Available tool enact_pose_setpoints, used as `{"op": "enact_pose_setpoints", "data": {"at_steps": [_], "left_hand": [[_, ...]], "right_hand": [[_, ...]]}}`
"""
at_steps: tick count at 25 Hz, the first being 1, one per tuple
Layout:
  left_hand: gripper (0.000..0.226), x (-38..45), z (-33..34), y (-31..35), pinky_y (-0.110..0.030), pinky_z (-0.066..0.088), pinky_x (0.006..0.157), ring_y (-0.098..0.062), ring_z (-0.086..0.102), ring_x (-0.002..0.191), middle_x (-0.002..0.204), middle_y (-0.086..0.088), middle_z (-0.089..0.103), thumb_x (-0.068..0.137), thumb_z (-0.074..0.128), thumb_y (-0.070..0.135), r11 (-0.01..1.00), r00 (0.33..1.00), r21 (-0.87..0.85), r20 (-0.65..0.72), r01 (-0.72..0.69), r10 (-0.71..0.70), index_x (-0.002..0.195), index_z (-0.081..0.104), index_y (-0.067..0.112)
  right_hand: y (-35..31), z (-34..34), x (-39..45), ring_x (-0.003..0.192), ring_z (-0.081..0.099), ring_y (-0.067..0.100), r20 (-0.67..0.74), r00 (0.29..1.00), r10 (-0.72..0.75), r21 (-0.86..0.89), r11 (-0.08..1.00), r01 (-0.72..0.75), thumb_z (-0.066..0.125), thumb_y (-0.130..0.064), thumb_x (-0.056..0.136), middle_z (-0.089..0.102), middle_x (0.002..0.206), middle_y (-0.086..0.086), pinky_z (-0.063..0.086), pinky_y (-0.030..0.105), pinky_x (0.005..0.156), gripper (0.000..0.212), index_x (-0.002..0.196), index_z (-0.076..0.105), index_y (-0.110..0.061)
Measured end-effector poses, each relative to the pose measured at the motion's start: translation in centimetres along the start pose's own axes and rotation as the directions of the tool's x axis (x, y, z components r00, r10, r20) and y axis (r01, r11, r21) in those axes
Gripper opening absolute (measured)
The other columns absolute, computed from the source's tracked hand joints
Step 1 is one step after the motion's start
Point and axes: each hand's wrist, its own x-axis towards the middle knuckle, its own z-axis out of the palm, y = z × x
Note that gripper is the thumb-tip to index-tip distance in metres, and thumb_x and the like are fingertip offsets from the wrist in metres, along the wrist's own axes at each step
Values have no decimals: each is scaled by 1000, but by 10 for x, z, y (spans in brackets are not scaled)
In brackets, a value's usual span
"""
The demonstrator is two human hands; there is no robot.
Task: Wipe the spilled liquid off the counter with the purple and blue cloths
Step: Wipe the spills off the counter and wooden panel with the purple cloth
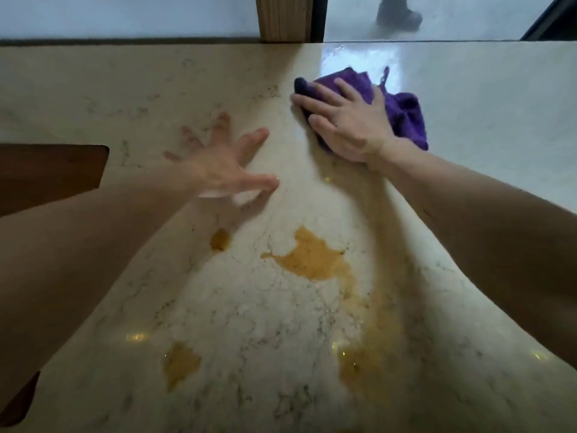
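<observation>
A crumpled purple cloth point(406, 114) lies on the pale marble counter point(93, 98) at the far right. My right hand point(346, 123) presses flat on it, fingers spread over its left part. My left hand point(224, 164) hovers blurred over bare counter to the left, fingers apart, holding nothing. Orange-brown spilled liquid sits nearer me: a large puddle point(312, 260), a small spot point(220, 239), a patch at lower left point(179, 364) and a smear at lower right point(359, 367). No blue cloth is in view.
A dark brown cutout point(46, 173) opens in the counter at the left edge. A wooden post point(284, 17) stands behind the counter's far edge. Beyond it, someone's shoe point(398, 14) shows on the pale floor.
</observation>
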Motion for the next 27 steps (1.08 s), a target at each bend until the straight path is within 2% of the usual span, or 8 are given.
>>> {"op": "enact_pose_setpoints", "data": {"at_steps": [3, 6, 8, 11, 14, 18, 21, 27], "left_hand": [[102, -7, -2, 5, -48, 29, 115, -34, 32, 145, 167, 4, 14, 67, 48, 94, 1000, 999, 8, -47, -9, 10, 150, 2, 57], [101, -21, 1, 4, -52, 25, 116, -40, 28, 146, 168, -1, 9, 69, 40, 96, 998, 996, 60, -89, 0, 6, 152, 4, 53], [95, -34, 12, 5, -65, 24, 114, -49, 27, 143, 166, -5, 13, 72, 31, 97, 995, 993, 102, -120, 21, -9, 150, 15, 46], [57, -64, 32, 10, -80, 24, 99, -59, 26, 135, 149, -8, 29, 82, 34, 81, 995, 973, 72, -227, 68, -50, 118, 40, 38], [60, -84, 56, -1, -80, 17, 104, -53, 19, 141, 154, -9, 26, 84, 33, 78, 996, 952, 73, -305, 43, -19, 131, 39, 41], [77, -88, 86, -25, -69, -6, 115, -40, -8, 152, 169, -3, -2, 89, 14, 78, 994, 928, 110, -372, 29, 14, 157, 9, 42], [80, -80, 91, -29, -67, -8, 116, -39, -6, 152, 169, -2, 1, 85, 6, 80, 995, 902, 98, -430, 17, 27, 156, 11, 43], [73, -85, 98, -27, -62, -9, 118, -34, -5, 153, 169, 1, 3, 89, 8, 75, 998, 871, 56, -491, -7, 34, 156, 7, 45]], "right_hand": [[-39, 21, -104, 153, 2, 19, 21, 997, -71, 13, 997, 71, 8, -56, 100, 8, 163, -23, -2, 68, 114, 49, 149, 9, -60], [-65, 42, -232, 153, 2, 18, -26, 999, 23, -1, 1000, -23, 7, -55, 102, 11, 163, -22, 2, 66, 116, 49, 150, 13, -56], [-89, 57, -317, 153, 5, 19, -64, 987, 148, 2, 989, -148, 8, -53, 102, 13, 163, -20, 3, 63, 117, 50, 151, 19, -54], [-148, 78, -427, 152, 11, 20, -93, 914, 395, -3, 918, -397, 17, -51, 100, 19, 161, -19, 8, 65, 117, 50, 150, 23, -53], [-202, 95, -483, 145, 33, 28, -125, 813, 568, 54, 822, -567, 29, -45, 94, 35, 157, -3, 22, 74, 107, 55, 147, 37, -44], [-222, 106, -490, 149, 12, 19, -165, 798, 579, -32, 806, -591, 30, -49, 94, 15, 161, -10, 29, 75, 101, 61, 152, 9, -46], [-224, 110, -466, 147, 17, 21, -214, 728, 652, -18, 742, -670, 23, -47, 97, 16, 159, -12, 20, 76, 105, 53, 150, 25, -37], [-183, 78, -283, 149, 23, 28, -171, 814, 555, 91, 831, -548, 25, -45, 101, 28, 160, -11, 14, 75, 109, 50, 150, 30, -46]]}}
